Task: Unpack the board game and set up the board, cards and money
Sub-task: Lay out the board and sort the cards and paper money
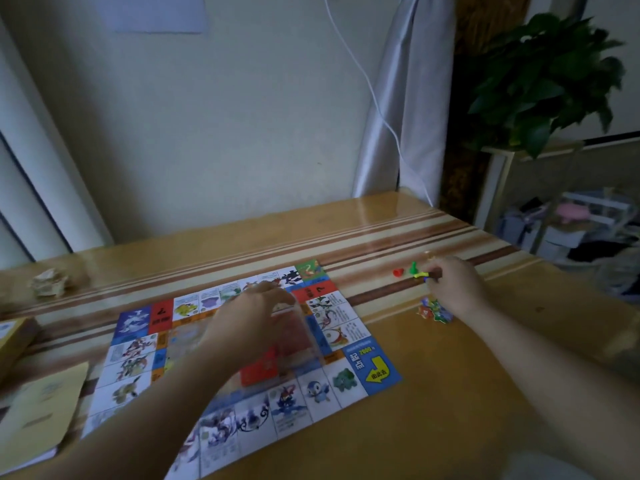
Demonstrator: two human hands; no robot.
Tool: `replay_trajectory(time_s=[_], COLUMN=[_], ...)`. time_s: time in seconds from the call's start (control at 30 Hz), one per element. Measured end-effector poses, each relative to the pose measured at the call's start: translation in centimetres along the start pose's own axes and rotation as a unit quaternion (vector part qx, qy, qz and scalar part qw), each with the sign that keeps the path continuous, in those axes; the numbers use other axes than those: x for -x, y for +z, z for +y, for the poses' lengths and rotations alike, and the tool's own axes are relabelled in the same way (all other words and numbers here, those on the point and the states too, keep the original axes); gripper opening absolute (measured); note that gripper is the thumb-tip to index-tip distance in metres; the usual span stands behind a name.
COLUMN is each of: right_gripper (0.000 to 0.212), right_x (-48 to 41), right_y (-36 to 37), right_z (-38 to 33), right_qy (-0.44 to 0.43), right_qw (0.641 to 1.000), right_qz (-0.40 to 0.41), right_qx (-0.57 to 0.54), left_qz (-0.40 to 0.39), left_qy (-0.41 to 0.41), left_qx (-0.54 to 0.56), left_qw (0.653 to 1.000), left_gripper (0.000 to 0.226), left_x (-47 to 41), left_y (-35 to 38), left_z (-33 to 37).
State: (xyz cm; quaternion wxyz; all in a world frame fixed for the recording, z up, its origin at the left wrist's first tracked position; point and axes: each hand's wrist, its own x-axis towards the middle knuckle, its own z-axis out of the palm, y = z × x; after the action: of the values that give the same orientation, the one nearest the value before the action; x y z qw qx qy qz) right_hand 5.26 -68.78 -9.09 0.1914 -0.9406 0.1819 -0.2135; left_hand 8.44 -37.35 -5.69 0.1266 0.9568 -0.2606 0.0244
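Note:
The colourful game board (239, 358) lies unfolded flat on the wooden table (450, 393). My left hand (249, 323) hovers over the board's middle and holds a clear plastic bag (294, 337) with reddish contents. My right hand (453, 282) is to the right of the board and pinches a small yellow-green game piece (420, 274). A red pawn (398, 272) and a green pawn (412, 267) stand on the table just left of that hand. A small heap of colourful pieces (433, 311) lies under my right wrist.
A yellow booklet (41, 407) and a box's corner (14, 337) lie at the left edge. A crumpled paper ball (48, 282) sits at the far left. A white cable (381, 109) hangs down the wall; a potted plant (543, 81) stands beyond the table's right end.

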Motion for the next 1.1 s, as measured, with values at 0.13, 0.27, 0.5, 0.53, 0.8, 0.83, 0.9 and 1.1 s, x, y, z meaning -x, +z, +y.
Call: replay_trajectory(time_s=[0.13, 0.27, 0.5, 0.53, 0.8, 0.83, 0.9, 1.1], right_gripper=[0.015, 0.016, 0.032, 0.030, 0.023, 0.028, 0.043, 0.040], right_x=[1.0, 3.0, 4.5, 4.4, 3.4, 3.3, 3.3, 3.0], right_y=[-0.4, 0.2, 4.2, 4.8, 7.2, 7.2, 7.2, 7.5], right_z=[-7.0, -14.8, -21.9, -22.2, -23.7, -23.9, -24.3, -24.0], right_qy=[-0.088, -0.191, -0.251, -0.241, -0.210, -0.202, -0.174, -0.097], right_qw=[0.991, 0.951, 0.908, 0.911, 0.898, 0.901, 0.908, 0.923], right_qz=[-0.065, -0.229, -0.335, -0.332, -0.363, -0.355, -0.344, -0.348], right_qx=[-0.072, -0.085, 0.019, 0.034, 0.136, 0.145, 0.162, 0.130], left_qz=[0.045, 0.029, -0.018, -0.026, -0.058, -0.053, -0.052, -0.089], left_qy=[-0.064, -0.112, -0.118, -0.124, -0.127, -0.122, -0.107, -0.083], left_qx=[0.036, 0.021, -0.030, -0.035, -0.024, -0.019, -0.016, -0.077], left_qw=[0.996, 0.993, 0.992, 0.991, 0.990, 0.991, 0.993, 0.990], left_gripper=[0.025, 0.025, 0.024, 0.024, 0.031, 0.033, 0.036, 0.033], left_x=[1.6, 3.1, 4.2, 4.2, 3.7, 3.7, 3.5, 3.5], left_y=[-1.1, -1.6, -1.1, -1.0, -1.2, -1.0, -0.8, 0.2], left_z=[-4.1, -6.6, -7.7, -7.8, -7.7, -7.7, -7.3, -6.9])
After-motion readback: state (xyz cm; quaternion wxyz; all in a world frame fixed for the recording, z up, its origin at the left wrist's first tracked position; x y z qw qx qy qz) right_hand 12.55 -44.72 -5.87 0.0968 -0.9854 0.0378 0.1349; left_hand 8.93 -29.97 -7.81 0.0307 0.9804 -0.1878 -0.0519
